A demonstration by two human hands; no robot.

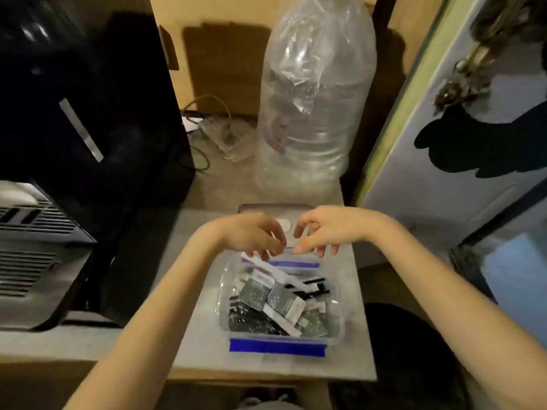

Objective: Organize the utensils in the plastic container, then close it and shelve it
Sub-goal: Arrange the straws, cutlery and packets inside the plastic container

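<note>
A clear plastic container (337,318) with blue latches sits on a small grey tabletop in front of me. It holds black plastic utensils (251,321), white-wrapped utensils (284,273) and small grey-green packets (281,297). The near blue latch (276,347) is folded outward. My left hand (251,232) and my right hand (322,229) meet over the container's far edge. Their fingertips pinch the top of the far blue latch (296,264). I cannot tell whether a clear lid is on the container.
A large, crumpled clear water bottle (313,99) stands just behind the container. A flat grey device (275,209) lies between them. A black appliance (83,108) and a vented grey unit (32,247) fill the left. A door (461,113) stands at the right.
</note>
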